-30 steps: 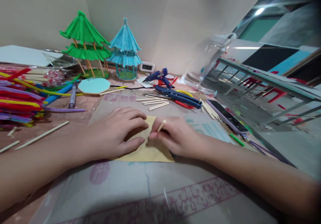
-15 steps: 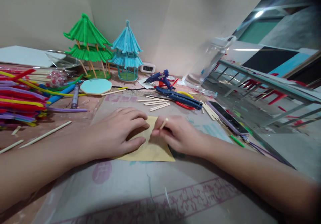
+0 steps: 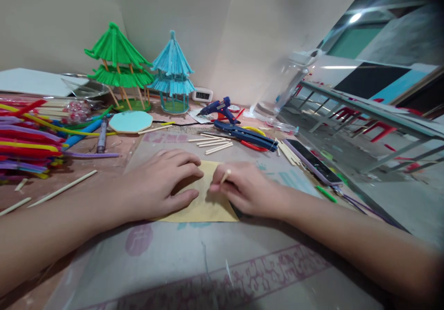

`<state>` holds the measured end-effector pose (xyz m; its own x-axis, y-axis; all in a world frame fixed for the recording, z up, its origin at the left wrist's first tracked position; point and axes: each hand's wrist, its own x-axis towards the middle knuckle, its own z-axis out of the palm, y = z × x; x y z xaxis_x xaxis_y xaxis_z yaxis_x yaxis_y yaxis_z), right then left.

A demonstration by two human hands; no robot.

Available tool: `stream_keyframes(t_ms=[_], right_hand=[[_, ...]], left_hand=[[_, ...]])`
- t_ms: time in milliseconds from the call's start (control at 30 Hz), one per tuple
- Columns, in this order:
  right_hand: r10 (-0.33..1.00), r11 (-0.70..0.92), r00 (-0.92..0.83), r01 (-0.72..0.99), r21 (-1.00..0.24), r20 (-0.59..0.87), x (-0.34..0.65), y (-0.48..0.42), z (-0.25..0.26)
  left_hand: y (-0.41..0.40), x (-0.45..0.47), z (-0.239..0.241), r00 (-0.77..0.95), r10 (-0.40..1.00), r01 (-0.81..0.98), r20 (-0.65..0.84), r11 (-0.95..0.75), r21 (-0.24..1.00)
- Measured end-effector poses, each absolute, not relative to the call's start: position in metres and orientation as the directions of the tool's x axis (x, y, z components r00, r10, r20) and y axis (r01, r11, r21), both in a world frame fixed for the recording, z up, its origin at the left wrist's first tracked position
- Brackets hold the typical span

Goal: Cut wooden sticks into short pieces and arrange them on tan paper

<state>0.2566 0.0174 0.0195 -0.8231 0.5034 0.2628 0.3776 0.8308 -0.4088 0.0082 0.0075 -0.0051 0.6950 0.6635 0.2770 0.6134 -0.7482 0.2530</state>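
A yellow sheet [image 3: 201,210] lies on the printed cardboard in front of me. My left hand [image 3: 166,182] rests on its left part, palm down, with thumb and fingers apart and nothing in them. Over the sheet's right side, my right hand [image 3: 246,187] pinches a short pale wooden stick [image 3: 225,176], whose upper end sticks out above the fingers. The stick's lower end is hidden by the fingers, so I cannot tell whether it touches the sheet. Beyond the hands lie several loose wooden sticks [image 3: 211,142].
Pliers [image 3: 246,135] and a blue glue gun [image 3: 218,108] lie behind the sticks. A green pagoda model [image 3: 118,69] and a blue one [image 3: 172,76] stand at the back. Coloured pipe cleaners [image 3: 27,143] are piled left; a phone [image 3: 312,162] lies right, near the table edge.
The view has shifted slightly. Both hands keep nearly the same place over the yellow sheet, and the right one still pinches the stick.
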Motion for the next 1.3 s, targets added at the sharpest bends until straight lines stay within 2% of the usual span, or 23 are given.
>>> stream_keyframes(t_ms=[67, 200, 300, 433, 533, 633, 667, 733, 767, 900, 1000, 1100, 1133, 1233, 1300], right_hand=[[0.472, 0.831, -0.852, 0.344, -0.438, 0.227, 0.2569, 0.0175, 0.0196], [0.553, 0.813, -0.77, 0.412, -0.412, 0.32, 0.2574, 0.0179, 0.0184], [0.436, 0.848, -0.865, 0.301, -0.436, 0.249, 0.2585, 0.0184, 0.0169], [0.528, 0.835, -0.78, 0.406, -0.371, 0.336, 0.2599, 0.0206, 0.0159], [0.474, 0.839, -0.848, 0.353, -0.415, 0.238, 0.2591, 0.0199, 0.0173], [0.544, 0.819, -0.774, 0.405, -0.407, 0.324, 0.2571, 0.0162, 0.0192], [0.548, 0.813, -0.775, 0.407, -0.416, 0.313, 0.2565, 0.0146, 0.0195], [0.45, 0.835, -0.856, 0.303, -0.459, 0.254, 0.2559, 0.0122, 0.0196], [0.446, 0.836, -0.863, 0.307, -0.455, 0.238, 0.2559, 0.0114, 0.0194], [0.561, 0.809, -0.773, 0.435, -0.396, 0.295, 0.2566, 0.0108, 0.0196], [0.466, 0.83, -0.854, 0.333, -0.447, 0.23, 0.2566, 0.0113, 0.0203], [0.563, 0.8, -0.777, 0.426, -0.421, 0.283, 0.2567, 0.0135, 0.02], [0.561, 0.805, -0.775, 0.428, -0.412, 0.291, 0.2568, 0.0144, 0.0198], [0.447, 0.835, -0.866, 0.315, -0.451, 0.223, 0.2574, 0.0166, 0.0196], [0.506, 0.828, -0.82, 0.375, -0.418, 0.268, 0.2575, 0.0174, 0.0203]], left_hand=[[0.0076, 0.0078, -0.0062, 0.702, 0.656, 0.607, 0.278, -0.755, 0.247], [0.0068, 0.0076, -0.0053, 0.694, 0.665, 0.623, 0.274, -0.746, 0.235], [0.007, 0.0083, -0.0035, 0.704, 0.659, 0.615, 0.265, -0.753, 0.236], [0.0081, 0.009, -0.0026, 0.692, 0.673, 0.627, 0.261, -0.739, 0.246], [0.0074, 0.0084, -0.0018, 0.695, 0.675, 0.623, 0.246, -0.737, 0.262], [0.0061, 0.008, -0.0016, 0.681, 0.691, 0.636, 0.241, -0.722, 0.272], [0.0059, 0.008, -0.0019, 0.677, 0.694, 0.639, 0.245, -0.719, 0.273], [0.0059, 0.0082, -0.0031, 0.674, 0.69, 0.634, 0.264, -0.724, 0.272], [0.006, 0.0083, -0.0036, 0.673, 0.687, 0.631, 0.273, -0.726, 0.271], [0.006, 0.0081, -0.0046, 0.664, 0.691, 0.64, 0.285, -0.723, 0.261], [0.0063, 0.0077, -0.0041, 0.67, 0.688, 0.636, 0.28, -0.726, 0.26], [0.0074, 0.0072, -0.0041, 0.674, 0.684, 0.634, 0.278, -0.729, 0.257], [0.0078, 0.0071, -0.0042, 0.676, 0.68, 0.632, 0.285, -0.733, 0.252], [0.0089, 0.0068, -0.005, 0.686, 0.66, 0.619, 0.307, -0.75, 0.231], [0.0095, 0.0065, -0.0057, 0.68, 0.66, 0.624, 0.319, -0.75, 0.222]])
